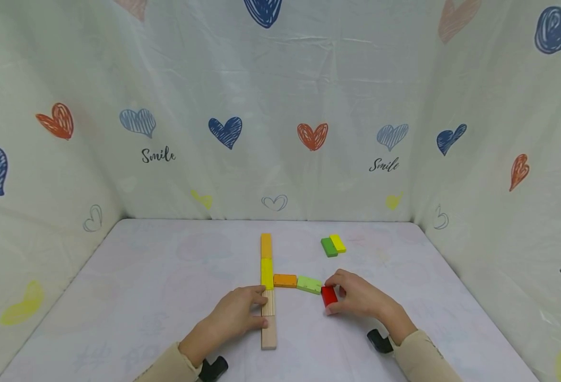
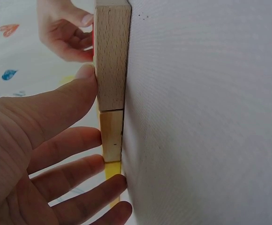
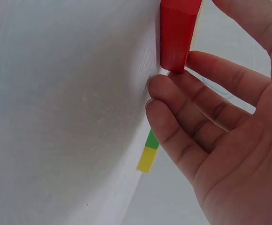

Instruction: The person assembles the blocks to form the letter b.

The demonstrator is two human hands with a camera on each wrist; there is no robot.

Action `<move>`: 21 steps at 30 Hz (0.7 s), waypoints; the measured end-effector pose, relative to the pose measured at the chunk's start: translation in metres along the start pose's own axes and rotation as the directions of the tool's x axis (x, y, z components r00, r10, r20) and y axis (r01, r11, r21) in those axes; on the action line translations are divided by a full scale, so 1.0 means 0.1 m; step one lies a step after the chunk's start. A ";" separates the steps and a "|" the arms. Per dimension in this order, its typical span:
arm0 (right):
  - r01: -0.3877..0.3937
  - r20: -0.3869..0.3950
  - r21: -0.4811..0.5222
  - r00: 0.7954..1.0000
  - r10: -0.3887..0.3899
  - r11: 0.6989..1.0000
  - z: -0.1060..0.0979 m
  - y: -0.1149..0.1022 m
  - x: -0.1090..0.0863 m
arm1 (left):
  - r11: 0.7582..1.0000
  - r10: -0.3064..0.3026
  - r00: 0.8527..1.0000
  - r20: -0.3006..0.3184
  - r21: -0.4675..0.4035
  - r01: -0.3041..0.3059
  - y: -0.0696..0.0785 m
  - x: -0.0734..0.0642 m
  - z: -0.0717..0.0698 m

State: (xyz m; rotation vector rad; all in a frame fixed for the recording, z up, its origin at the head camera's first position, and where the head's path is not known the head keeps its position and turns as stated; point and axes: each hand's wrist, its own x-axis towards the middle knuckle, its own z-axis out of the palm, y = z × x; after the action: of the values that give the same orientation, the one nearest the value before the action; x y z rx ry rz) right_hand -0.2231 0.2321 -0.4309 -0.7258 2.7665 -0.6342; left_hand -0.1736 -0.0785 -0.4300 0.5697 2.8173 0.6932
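With thumb and fingertips, my right hand (image 1: pixel 361 294) pinches a red block (image 1: pixel 329 295) by its two ends, at the right end of a row. To its left lie a light green block (image 1: pixel 309 285) and an orange block (image 1: pixel 285 281). The orange one meets a straight column: a yellow-orange block (image 1: pixel 266 245) at the far end, then a yellow block (image 1: pixel 267 273), a pale striped block (image 1: pixel 269 305) and a plain wooden block (image 1: pixel 269 337). Fingers extended, my left hand (image 1: pixel 230 315) touches this column; in the left wrist view its thumb meets the plain wooden block (image 2: pixel 112 56).
A dark green block (image 1: pixel 329 247) and another yellow block (image 1: pixel 338 243) lie side by side farther back on the white table (image 1: pixel 175 254). A pale curtain (image 1: pixel 270 79) printed with hearts stands behind the table and along both sides.
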 end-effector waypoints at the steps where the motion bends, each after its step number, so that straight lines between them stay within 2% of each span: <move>1: -0.001 -0.001 -0.001 1.000 0.001 1.000 0.00 0.00 0.00 | 1.000 -0.001 1.000 -0.001 0.000 0.001 0.00 0.00 0.00; 21: -0.003 -0.010 -0.020 1.000 0.003 1.000 0.02 -0.01 0.01 | 1.000 -0.011 1.000 0.005 -0.005 0.011 -0.01 -0.01 0.01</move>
State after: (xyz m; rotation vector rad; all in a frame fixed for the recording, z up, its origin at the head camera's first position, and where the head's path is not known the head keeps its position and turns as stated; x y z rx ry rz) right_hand -0.2227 0.2306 -0.4328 -0.7239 2.7863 -0.6126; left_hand -0.1731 -0.0791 -0.4309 0.5544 2.8116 0.6958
